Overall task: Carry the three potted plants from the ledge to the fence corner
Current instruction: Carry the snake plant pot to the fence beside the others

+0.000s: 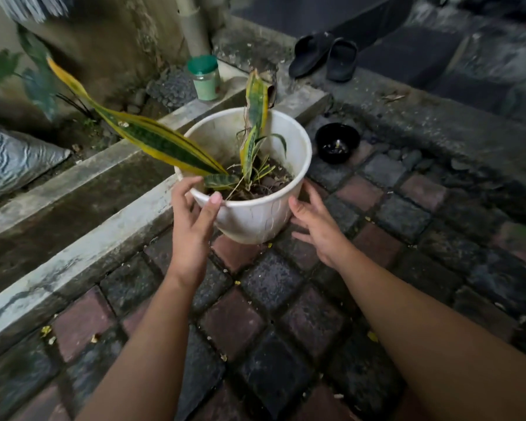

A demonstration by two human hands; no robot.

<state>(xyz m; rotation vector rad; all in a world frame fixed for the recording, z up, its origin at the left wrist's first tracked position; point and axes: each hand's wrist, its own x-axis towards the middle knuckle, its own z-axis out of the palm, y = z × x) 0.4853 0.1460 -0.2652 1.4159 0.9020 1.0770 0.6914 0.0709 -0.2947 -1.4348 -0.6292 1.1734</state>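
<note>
Brick paving (255, 314), concrete ledge (73, 262) along left, white potted plant (255, 214) centre, over paving just right of ledge, left grip (192, 220) clasping its near-left rim, right grip (319, 232) spread flat against its right wall, black sandals (325, 57) far, black bowl (336, 142) beyond pot.

White pot (255, 217), upright beside ledge (73, 262), yellow-edged snake plant (164, 144) inside

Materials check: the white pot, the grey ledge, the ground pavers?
Round white pot: likely plastic, smooth semi-gloss wall with moulded relief, thin rolled rim, grime-stained. Long grey ledge: concrete or cement render, matte, rough, weather-streaked. Red and dark square pavers: probably concrete block, coarse, pitted, damp-looking.
</note>
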